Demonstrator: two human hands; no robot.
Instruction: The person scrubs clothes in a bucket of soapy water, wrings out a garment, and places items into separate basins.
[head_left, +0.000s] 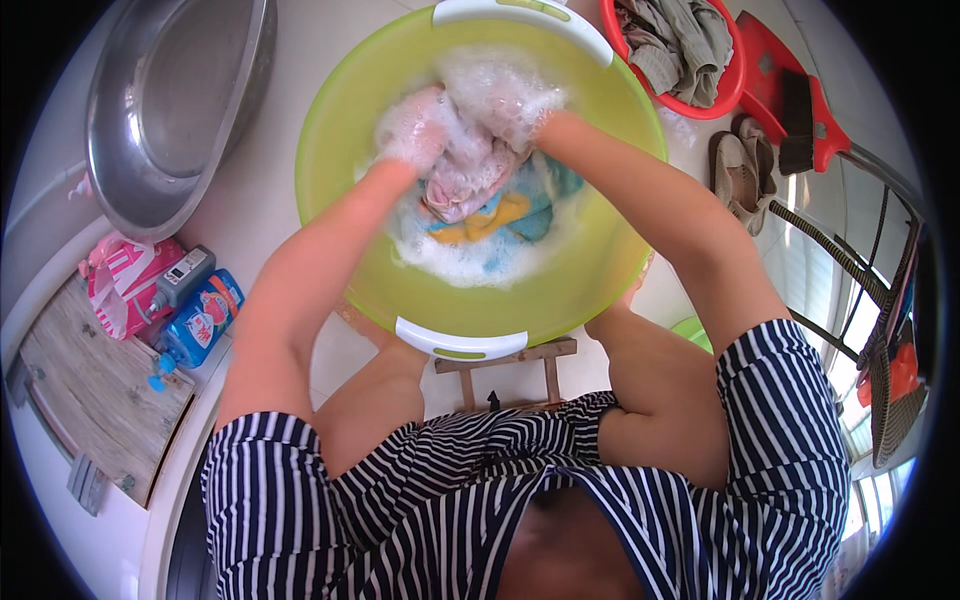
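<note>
A large green plastic basin (360, 277) with white handles stands before me, holding water, suds and wet cloths. My left hand (420, 131), coated in foam, grips the pale pink wet cloth (472, 180) at its left side. Thick suds cover most of my right hand (514, 109), which is at the upper right of the same cloth; its fingers are hidden, though it appears closed on the fabric. Below the pink cloth, a blue and yellow cloth (487, 221) lies in the foamy water.
Beyond the basin to the right are a red tub (739, 64) of clothes, a red dustpan (772, 56), a brush (799, 120) and shoes (735, 176). At left are a metal basin (180, 90), a blue bottle (201, 319), a grey bottle (184, 277) and a pink bag (124, 289).
</note>
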